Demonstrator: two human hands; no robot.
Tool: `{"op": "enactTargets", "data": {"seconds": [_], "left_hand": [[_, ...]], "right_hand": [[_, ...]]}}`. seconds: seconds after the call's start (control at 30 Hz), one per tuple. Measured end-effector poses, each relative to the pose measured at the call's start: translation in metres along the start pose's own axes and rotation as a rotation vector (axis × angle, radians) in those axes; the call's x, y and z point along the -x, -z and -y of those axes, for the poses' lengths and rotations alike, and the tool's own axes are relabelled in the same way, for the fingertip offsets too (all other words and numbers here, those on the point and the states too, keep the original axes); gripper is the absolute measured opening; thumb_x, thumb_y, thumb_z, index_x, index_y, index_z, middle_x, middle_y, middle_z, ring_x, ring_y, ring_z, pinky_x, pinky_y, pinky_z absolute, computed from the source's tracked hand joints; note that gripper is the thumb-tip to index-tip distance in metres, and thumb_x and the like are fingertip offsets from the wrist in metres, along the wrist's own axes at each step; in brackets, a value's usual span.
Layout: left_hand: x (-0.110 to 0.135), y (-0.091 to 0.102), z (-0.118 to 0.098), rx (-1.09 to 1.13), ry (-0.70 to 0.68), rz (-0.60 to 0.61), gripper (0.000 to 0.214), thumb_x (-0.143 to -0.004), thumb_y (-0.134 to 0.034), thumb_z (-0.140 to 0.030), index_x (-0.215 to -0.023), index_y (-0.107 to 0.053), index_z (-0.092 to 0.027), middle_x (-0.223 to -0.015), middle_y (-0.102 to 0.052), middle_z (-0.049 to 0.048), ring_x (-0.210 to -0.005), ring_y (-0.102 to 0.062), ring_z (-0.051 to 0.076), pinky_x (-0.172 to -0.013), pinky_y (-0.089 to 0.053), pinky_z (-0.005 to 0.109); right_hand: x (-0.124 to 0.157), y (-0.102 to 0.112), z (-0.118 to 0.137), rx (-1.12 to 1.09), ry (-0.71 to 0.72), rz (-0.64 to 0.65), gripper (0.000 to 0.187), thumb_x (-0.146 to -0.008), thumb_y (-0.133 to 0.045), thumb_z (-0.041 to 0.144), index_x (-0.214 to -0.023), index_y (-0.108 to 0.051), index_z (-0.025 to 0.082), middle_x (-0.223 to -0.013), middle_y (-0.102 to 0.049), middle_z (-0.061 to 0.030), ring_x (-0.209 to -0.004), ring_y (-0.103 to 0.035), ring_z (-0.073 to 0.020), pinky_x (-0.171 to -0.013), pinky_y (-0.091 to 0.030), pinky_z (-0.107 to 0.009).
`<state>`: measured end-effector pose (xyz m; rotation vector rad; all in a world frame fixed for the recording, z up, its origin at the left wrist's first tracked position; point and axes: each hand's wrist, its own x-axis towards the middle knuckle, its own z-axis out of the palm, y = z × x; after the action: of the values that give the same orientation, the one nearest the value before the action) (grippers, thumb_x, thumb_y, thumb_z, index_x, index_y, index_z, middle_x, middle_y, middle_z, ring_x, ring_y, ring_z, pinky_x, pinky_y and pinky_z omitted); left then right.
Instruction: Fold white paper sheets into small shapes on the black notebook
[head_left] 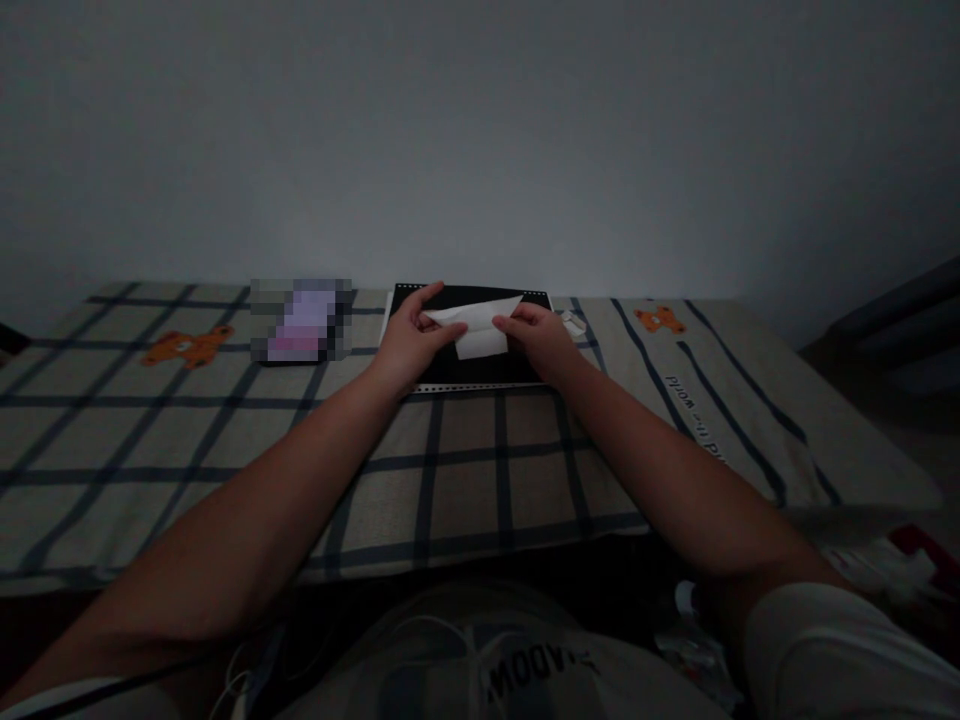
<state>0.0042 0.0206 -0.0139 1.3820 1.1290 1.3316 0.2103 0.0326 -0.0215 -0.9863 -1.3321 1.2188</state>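
Observation:
A piece of white paper point(484, 335), folded or creased with a pointed corner at its upper right, is held between my two hands. My left hand point(414, 335) pinches its left part between thumb and fingers, the index finger raised. On the right side, the thumb and fingers of my right hand point(538, 338) close on the paper. Both hands are just over a black pad or notebook point(442, 372) with small punched holes along its near and far edges. White sheet edges show at its sides.
The table wears a checked cloth point(465, 480) with orange bear prints. A phone point(304, 322), partly blurred, lies to the left. A small crumpled white scrap point(574, 323) sits right of the pad. Behind the table rises a grey wall point(480, 140). Plastic bags point(697, 650) are below at right.

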Motion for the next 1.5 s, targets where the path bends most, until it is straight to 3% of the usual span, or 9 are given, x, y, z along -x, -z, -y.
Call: {"op": "enactTargets", "data": {"seconds": [0.13, 0.27, 0.53, 0.7, 0.8, 0.97, 1.13, 1.27, 1.5], "left_hand": [[0.000, 0.001, -0.003, 0.037, 0.036, -0.040, 0.056, -0.072, -0.086, -0.020, -0.126, -0.072, -0.018, -0.060, -0.057, -0.0073, -0.060, -0.061, 0.014, -0.065, -0.053, 0.027], [0.000, -0.001, -0.003, 0.106, 0.089, -0.038, 0.030, -0.071, -0.087, -0.021, -0.098, -0.076, -0.017, -0.073, -0.070, -0.0013, -0.070, -0.067, 0.014, -0.074, -0.058, 0.029], [0.000, 0.002, -0.008, 0.136, 0.200, -0.026, 0.017, -0.076, -0.086, -0.014, -0.089, -0.076, -0.015, -0.087, -0.077, 0.0040, -0.078, -0.072, 0.014, -0.084, -0.064, 0.032], [-0.001, 0.003, -0.010, 0.057, 0.274, 0.057, 0.026, -0.090, -0.072, -0.013, -0.116, -0.076, -0.014, -0.098, -0.079, 0.0081, -0.079, -0.075, 0.015, -0.087, -0.065, 0.034], [0.000, 0.005, -0.005, -0.253, 0.118, 0.084, 0.050, -0.092, -0.068, -0.018, -0.143, -0.065, -0.016, -0.085, -0.077, 0.0058, -0.077, -0.075, 0.020, -0.087, -0.064, 0.041], [0.003, 0.011, -0.001, -0.791, -0.142, 0.042, 0.073, -0.087, -0.072, -0.026, -0.157, -0.053, -0.018, -0.085, -0.074, 0.0060, -0.088, -0.073, 0.029, -0.096, -0.058, 0.047], [0.008, 0.009, -0.010, -1.003, -0.310, 0.051, 0.068, -0.088, -0.069, -0.023, -0.154, -0.055, -0.014, -0.131, -0.067, 0.0188, -0.127, -0.060, 0.037, -0.113, -0.047, 0.052], [0.018, -0.005, -0.011, -1.067, -0.508, 0.383, 0.040, -0.100, -0.054, -0.027, -0.135, -0.070, -0.015, -0.141, -0.066, 0.0166, -0.137, -0.056, 0.033, -0.119, -0.043, 0.049], [0.036, -0.023, 0.002, -1.205, -0.350, 0.582, 0.078, -0.106, -0.046, -0.058, -0.160, -0.041, -0.001, -0.171, -0.033, 0.0260, -0.163, -0.026, 0.034, -0.132, -0.023, 0.046]], "right_hand": [[0.000, 0.000, -0.002, -0.033, -0.057, 0.012, 0.033, -0.066, -0.085, 0.046, -0.078, -0.067, 0.020, -0.079, -0.069, -0.0003, -0.077, -0.062, -0.0162, -0.077, -0.052, -0.033], [0.000, 0.001, 0.000, -0.060, -0.115, 0.007, 0.035, -0.061, -0.088, 0.045, -0.076, -0.069, 0.021, -0.079, -0.070, -0.0014, -0.077, -0.063, -0.0164, -0.076, -0.053, -0.032], [-0.002, 0.001, 0.000, -0.038, -0.120, -0.016, 0.029, -0.066, -0.084, 0.044, -0.074, -0.069, 0.021, -0.076, -0.068, -0.0012, -0.075, -0.060, -0.0156, -0.071, -0.052, -0.030], [-0.005, 0.008, -0.002, 0.137, -0.090, -0.094, 0.021, -0.074, -0.078, 0.033, -0.088, -0.075, 0.017, -0.079, -0.073, -0.0025, -0.074, -0.063, -0.0168, -0.075, -0.052, -0.033], [-0.005, 0.009, -0.003, 0.301, -0.051, -0.087, 0.047, -0.077, -0.075, 0.029, -0.122, -0.075, 0.016, -0.080, -0.075, -0.0023, -0.073, -0.065, -0.0188, -0.075, -0.054, -0.036], [0.003, 0.001, 0.001, 0.589, 0.069, -0.076, 0.098, -0.080, -0.070, 0.021, -0.169, -0.030, 0.020, -0.092, -0.080, -0.0043, -0.075, -0.067, -0.0213, -0.083, -0.056, -0.040], [0.010, -0.008, 0.006, 0.729, 0.094, -0.052, 0.098, -0.083, -0.061, 0.016, -0.172, -0.019, 0.015, -0.097, -0.080, -0.0069, -0.078, -0.068, -0.0225, -0.087, -0.057, -0.041], [0.010, -0.008, 0.006, 0.760, 0.107, -0.042, 0.095, -0.084, -0.058, 0.015, -0.171, -0.018, 0.012, -0.089, -0.078, -0.0051, -0.077, -0.066, -0.0215, -0.084, -0.056, -0.038], [0.005, 0.000, 0.000, 0.878, 0.125, -0.038, 0.099, -0.083, -0.063, 0.017, -0.171, -0.019, 0.013, -0.093, -0.075, -0.0071, -0.082, -0.067, -0.0240, -0.087, -0.055, -0.040]]}}
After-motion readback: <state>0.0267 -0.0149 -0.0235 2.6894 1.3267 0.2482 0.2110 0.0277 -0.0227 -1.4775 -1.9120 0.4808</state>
